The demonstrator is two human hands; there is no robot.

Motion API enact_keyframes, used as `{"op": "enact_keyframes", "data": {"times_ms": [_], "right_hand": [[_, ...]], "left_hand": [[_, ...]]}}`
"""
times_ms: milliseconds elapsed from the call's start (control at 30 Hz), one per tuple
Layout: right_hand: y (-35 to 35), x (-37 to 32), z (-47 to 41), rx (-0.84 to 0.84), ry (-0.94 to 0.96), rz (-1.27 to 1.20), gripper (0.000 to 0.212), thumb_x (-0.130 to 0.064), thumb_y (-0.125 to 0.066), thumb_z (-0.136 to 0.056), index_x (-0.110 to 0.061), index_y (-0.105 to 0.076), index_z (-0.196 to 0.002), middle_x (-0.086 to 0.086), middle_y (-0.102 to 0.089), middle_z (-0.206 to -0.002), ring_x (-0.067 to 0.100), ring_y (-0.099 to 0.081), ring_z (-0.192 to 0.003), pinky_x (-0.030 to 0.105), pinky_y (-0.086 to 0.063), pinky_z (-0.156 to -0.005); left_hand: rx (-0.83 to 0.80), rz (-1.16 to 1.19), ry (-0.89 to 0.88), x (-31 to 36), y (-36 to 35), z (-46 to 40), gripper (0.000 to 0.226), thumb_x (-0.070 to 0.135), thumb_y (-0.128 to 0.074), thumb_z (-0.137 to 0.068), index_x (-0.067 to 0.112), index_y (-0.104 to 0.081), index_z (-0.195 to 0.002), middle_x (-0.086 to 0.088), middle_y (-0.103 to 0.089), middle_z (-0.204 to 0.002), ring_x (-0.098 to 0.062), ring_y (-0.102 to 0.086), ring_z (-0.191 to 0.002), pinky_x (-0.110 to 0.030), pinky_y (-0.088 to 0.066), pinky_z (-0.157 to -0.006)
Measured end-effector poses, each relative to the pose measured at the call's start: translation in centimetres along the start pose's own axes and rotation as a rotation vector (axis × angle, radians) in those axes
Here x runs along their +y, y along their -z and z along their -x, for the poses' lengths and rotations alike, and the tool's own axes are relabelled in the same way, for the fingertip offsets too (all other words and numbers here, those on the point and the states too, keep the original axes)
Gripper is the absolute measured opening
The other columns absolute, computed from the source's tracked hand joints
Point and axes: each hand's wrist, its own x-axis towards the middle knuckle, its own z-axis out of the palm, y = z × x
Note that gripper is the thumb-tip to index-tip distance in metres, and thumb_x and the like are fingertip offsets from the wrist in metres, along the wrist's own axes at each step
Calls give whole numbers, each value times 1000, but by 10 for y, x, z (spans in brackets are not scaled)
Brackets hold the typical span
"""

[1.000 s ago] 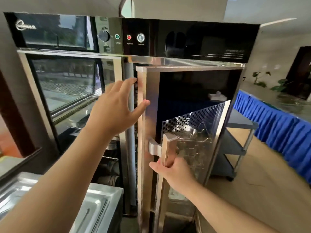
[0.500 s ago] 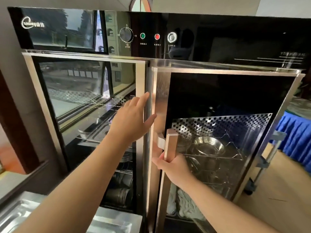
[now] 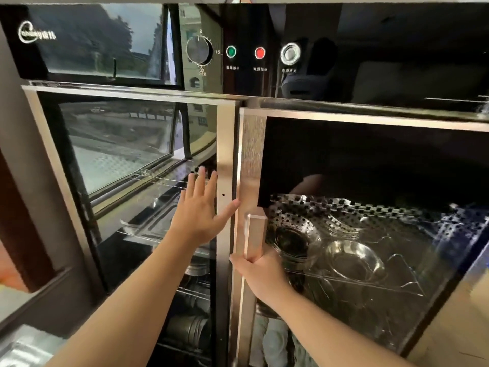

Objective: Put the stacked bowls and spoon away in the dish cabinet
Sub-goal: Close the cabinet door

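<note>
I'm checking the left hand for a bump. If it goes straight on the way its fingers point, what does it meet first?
Most likely the left door's glass beside its steel frame strip: the left hand is spread flat, fingers pointing up and forward. Whether it already touches is unclear.

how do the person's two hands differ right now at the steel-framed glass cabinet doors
The left hand is open, fingers spread flat against the left glass door; the right hand is closed around the vertical metal handle of the right glass door. The left hand sits higher than the right hand. Both are bare and touching the cabinet.
</note>
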Motion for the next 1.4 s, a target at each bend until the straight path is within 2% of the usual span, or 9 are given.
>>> {"op": "enact_keyframes", "data": {"times_ms": [100,200,500,700,767,933,1033,1200,1400], "right_hand": [[-3,5,-9,23,15,-17,13,-27,-75,-85,-27,-70,-97,-30,-64,-63,-13,-62,-64,3,-42,-54],[-6,7,-17,59,39,3,12,-22,-73,-84,-30,-65,-86,-29,-60,-56,-10,-58,-57,5,-41,-51],[-16,3,-44,174,61,-22,9,-20,-70,-84,-27,-64,-82,-15,-61,-53,4,-59,-50,19,-44,-49],[-19,8,-67,225,73,-77,9,-13,-70,-86,-19,-70,-92,-12,-64,-55,5,-63,-53,17,-46,-51],[-19,11,-73,230,86,-72,6,-12,-70,-87,-18,-68,-87,-14,-61,-51,3,-62,-50,15,-45,-49],[-17,17,-83,230,92,-48,19,-17,-70,-89,-23,-63,-73,-19,-54,-42,0,-56,-40,13,-42,-44],[-16,18,-84,235,89,-17,36,-16,-68,-88,-27,-52,-58,-20,-49,-37,-1,-50,-35,11,-37,-41],[-13,12,-79,223,95,-2,25,-22,-70,-90,-32,-59,-69,-16,-56,-43,1,-58,-42,16,-46,-44],[-9,5,-66,146,49,111,25,-45,-71,-87,-27,-63,-72,-18,-52,-39,-1,-51,-35,18,-42,-44]], "left_hand": [[-48,8,-6,-1,-11,-7,92,85,-12,-84,31,9,-155,0,19,-162,-23,20,-147,-53,-3,-120],[-68,16,-8,-4,-19,-8,87,81,-10,-87,31,11,-155,1,23,-161,-22,23,-146,-53,-3,-120],[38,69,-53,-13,-38,-10,77,73,-18,-95,35,13,-154,7,26,-160,-20,27,-145,-51,-2,-120],[96,44,-50,-18,-53,-15,79,74,-19,-94,36,14,-154,8,24,-161,-19,26,-146,-47,-1,-119],[112,43,-57,-20,-56,-15,79,74,-20,-94,35,14,-154,7,23,-162,-19,26,-146,-45,1,-118],[123,38,-56,-15,-58,-16,80,74,-19,-94,34,13,-155,4,20,-163,-20,24,-147,-48,-1,-119],[119,48,-39,-11,-57,-15,82,75,-20,-93,33,13,-155,2,20,-163,-22,23,-147,-51,-4,-119],[88,17,-13,-7,-45,-11,84,77,-20,-91,33,10,-156,2,17,-164,-23,18,-148,-52,-9,-119],[4,11,19,-4,-21,-4,83,79,-22,-89,34,-6,-157,4,8,-165,-25,0,-150,-52,-18,-115]]}}
